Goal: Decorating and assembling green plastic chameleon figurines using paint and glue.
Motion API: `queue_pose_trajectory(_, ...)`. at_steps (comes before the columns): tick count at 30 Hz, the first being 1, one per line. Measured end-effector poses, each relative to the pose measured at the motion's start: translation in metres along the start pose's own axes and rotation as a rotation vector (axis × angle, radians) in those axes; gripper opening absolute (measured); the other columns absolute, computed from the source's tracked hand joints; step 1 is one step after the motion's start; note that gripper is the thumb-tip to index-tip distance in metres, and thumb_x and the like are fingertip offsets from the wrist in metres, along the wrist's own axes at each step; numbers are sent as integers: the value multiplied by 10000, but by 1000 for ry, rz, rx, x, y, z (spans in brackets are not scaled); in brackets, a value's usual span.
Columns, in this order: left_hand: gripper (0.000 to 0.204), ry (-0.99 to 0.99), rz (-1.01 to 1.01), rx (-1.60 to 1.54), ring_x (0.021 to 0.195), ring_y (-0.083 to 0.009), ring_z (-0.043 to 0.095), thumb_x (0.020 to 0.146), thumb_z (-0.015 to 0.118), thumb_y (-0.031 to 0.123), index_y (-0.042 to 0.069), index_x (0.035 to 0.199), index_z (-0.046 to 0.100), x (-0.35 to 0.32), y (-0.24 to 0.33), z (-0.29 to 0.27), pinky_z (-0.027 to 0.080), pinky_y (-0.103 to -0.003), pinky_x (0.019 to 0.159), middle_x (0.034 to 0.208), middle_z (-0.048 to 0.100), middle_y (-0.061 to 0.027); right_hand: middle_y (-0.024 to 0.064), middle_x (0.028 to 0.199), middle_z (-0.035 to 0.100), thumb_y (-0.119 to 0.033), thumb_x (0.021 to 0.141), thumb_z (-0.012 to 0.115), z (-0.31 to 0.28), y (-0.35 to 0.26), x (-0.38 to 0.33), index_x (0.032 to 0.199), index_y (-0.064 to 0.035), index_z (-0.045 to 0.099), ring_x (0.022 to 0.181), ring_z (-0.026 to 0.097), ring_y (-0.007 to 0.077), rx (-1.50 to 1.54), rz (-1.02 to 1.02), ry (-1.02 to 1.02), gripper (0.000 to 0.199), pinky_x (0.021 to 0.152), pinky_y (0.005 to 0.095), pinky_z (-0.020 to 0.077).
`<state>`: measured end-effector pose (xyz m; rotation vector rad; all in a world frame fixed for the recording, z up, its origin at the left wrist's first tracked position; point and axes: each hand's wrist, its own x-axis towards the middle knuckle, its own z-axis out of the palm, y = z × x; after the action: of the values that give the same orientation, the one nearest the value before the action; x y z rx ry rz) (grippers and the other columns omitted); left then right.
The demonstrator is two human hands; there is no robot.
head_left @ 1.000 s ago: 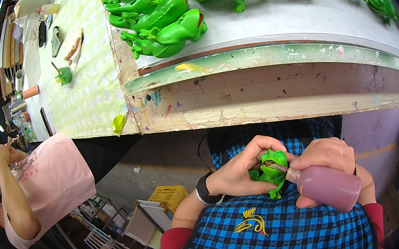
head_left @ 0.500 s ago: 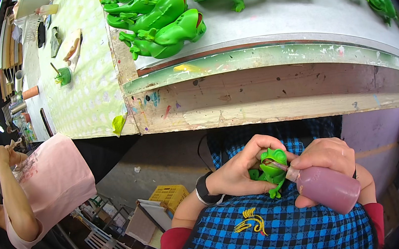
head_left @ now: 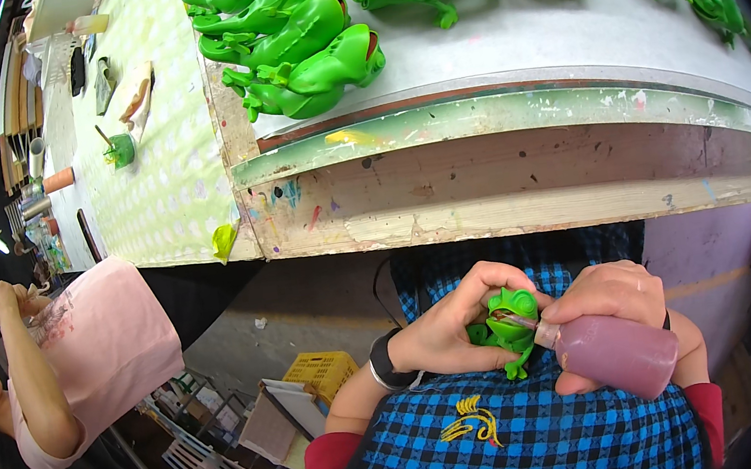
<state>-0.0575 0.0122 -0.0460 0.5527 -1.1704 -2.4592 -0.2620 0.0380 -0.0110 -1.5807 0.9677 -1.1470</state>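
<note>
Over my lap, my left hand (head_left: 448, 330) is wrapped round a small green frog figure (head_left: 512, 335) with its mouth facing me. My right hand (head_left: 610, 297) grips a squeeze bottle (head_left: 617, 357) of mauve-pink liquid, tilted so that its narrow nozzle (head_left: 519, 320) points left into the frog's mouth. The nozzle tip is at the reddish-brown inside of the mouth; whether it touches cannot be made out. Part of the frog's body is hidden behind my left fingers. More green frog figures (head_left: 318, 73) with red mouths lie on the white-covered table (head_left: 466, 55) ahead.
The table's wooden front edge (head_left: 504, 209) runs just beyond my hands. On the left, a pale green cloth-covered table (head_left: 166, 204) holds a green pot (head_left: 120, 151) with a stick. A person in a pink top (head_left: 104, 352) stands there. A yellow crate (head_left: 319, 373) sits low at left.
The frog in my left hand has shifted slightly left and tipped a little. The bottle has moved slightly left with its nozzle still at the mouth. My view has shifted a little.
</note>
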Motion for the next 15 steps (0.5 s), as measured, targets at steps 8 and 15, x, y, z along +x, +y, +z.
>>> queue_pose_trajectory(8,593,-4,15,10,1033,-201,528,690,692,-47,63,1144,326,0,-1,0,446,-334,847,1103,521,-172,54,762,632,-406,607,788,0,0,0,912,-43,571,590,610,162,28,26,-7,521,505,241,481)
queue_pose_trajectory(15,594,-3,20,7,1022,-194,532,689,691,-47,60,1144,325,0,-1,1,445,-327,844,1099,522,-169,52,758,635,-402,613,786,0,0,0,922,-35,573,611,614,158,25,18,-15,525,518,237,488)
